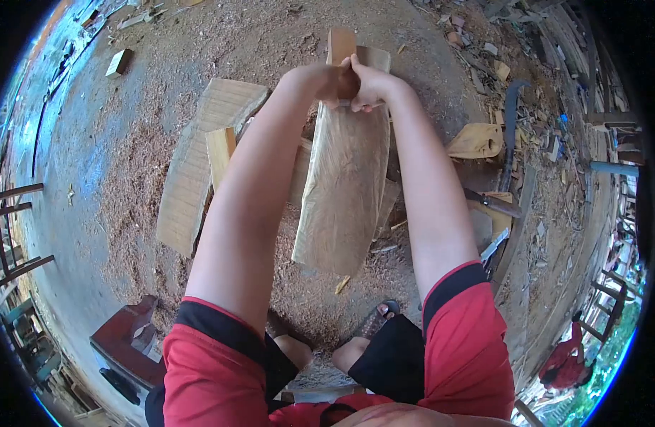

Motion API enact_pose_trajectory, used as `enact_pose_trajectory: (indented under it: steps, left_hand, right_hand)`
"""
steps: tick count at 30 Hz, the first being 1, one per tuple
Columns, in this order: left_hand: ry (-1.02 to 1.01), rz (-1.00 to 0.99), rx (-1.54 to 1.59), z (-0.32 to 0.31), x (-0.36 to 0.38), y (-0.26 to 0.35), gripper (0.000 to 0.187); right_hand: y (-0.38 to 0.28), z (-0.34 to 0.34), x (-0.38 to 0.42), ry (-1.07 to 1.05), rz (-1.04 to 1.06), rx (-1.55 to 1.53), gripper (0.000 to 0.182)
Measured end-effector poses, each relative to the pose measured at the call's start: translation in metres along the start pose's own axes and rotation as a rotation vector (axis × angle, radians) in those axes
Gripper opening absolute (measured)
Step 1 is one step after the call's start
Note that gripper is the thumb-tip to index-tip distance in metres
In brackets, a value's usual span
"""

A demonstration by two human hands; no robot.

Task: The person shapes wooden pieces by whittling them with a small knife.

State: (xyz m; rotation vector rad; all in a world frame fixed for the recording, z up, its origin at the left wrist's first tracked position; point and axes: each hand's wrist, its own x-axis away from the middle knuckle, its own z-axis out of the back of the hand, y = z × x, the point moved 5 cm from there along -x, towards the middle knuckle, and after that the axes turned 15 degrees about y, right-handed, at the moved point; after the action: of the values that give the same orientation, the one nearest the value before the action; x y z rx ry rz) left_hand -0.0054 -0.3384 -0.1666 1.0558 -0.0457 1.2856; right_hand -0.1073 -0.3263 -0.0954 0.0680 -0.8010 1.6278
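In the head view, the left hand (329,84), partly blurred, and the right hand (371,85) are both curled around a wooden plane (342,44) at the far end of a long board (345,178). The board's near end points toward the feet. A wide plank (189,171) lies left of it; a knife (495,204) and a curved blade (511,121) lie right. Shavings (146,174) cover much of the floor (64,242), which stretches wide leftward; wood scraps (555,146) crowd the right side.

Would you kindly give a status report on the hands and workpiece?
Left hand and right hand gripping wooden tool. Pale board beneath, tool near its far end. Loose board off to the left, clear of both hands.
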Motion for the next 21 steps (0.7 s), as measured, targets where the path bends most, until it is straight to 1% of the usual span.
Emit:
enact_pose_trajectory:
  steps: [2, 3, 4, 5, 8, 12, 14, 15, 16, 17, 18, 20, 21]
  left_hand:
    - [-0.06, 0.206, 0.597, -0.013, -0.01, -0.021, 0.067]
    - [-0.119, -0.215, 0.343, -0.023, 0.013, 0.001, 0.073]
    - [-0.046, -0.272, 0.15, -0.024, 0.033, 0.007, 0.07]
    - [0.032, -0.278, 0.026, -0.026, 0.053, 0.012, 0.069]
    - [0.132, -0.289, -0.085, -0.045, 0.114, 0.021, 0.076]
    - [0.191, -0.276, -0.101, -0.081, 0.193, 0.029, 0.102]
    - [0.222, -0.242, -0.079, -0.104, 0.225, 0.026, 0.119]
    - [0.249, -0.209, -0.075, -0.115, 0.231, 0.016, 0.119]
    - [0.277, -0.176, -0.068, -0.126, 0.236, 0.008, 0.119]
    - [0.242, -0.113, -0.112, -0.141, 0.239, 0.001, 0.117]
    - [0.233, -0.1, -0.113, -0.15, 0.246, -0.001, 0.115]
    - [0.237, -0.111, -0.12, -0.158, 0.259, 0.002, 0.114]
    - [0.249, -0.134, -0.126, -0.157, 0.265, 0.006, 0.114]
  right_hand:
    - [-0.003, -0.008, 0.012, -0.086, -0.034, -0.042, 0.114]
    - [-0.003, -0.014, 0.017, -0.081, -0.024, 0.001, 0.116]
    - [-0.008, -0.017, 0.033, -0.084, -0.017, -0.027, 0.118]
    - [-0.009, -0.024, 0.043, -0.063, 0.018, -0.036, 0.119]
    - [-0.01, -0.046, 0.082, 0.0, 0.088, -0.013, 0.119]
    - [-0.026, -0.062, 0.166, 0.014, 0.014, -0.027, 0.113]
    - [-0.023, -0.079, 0.196, 0.001, -0.009, 0.003, 0.105]
    - [-0.021, -0.089, 0.204, 0.111, 0.068, 0.129, 0.096]
    - [-0.018, -0.102, 0.212, 0.113, 0.073, 0.18, 0.087]
    - [-0.019, -0.107, 0.226, 0.138, 0.072, 0.183, 0.082]
    - [-0.021, -0.112, 0.238, 0.167, 0.07, 0.186, 0.078]
    - [-0.009, -0.136, 0.239, 0.202, 0.003, 0.16, 0.076]
    - [-0.016, -0.127, 0.254, 0.143, -0.053, 0.14, 0.087]
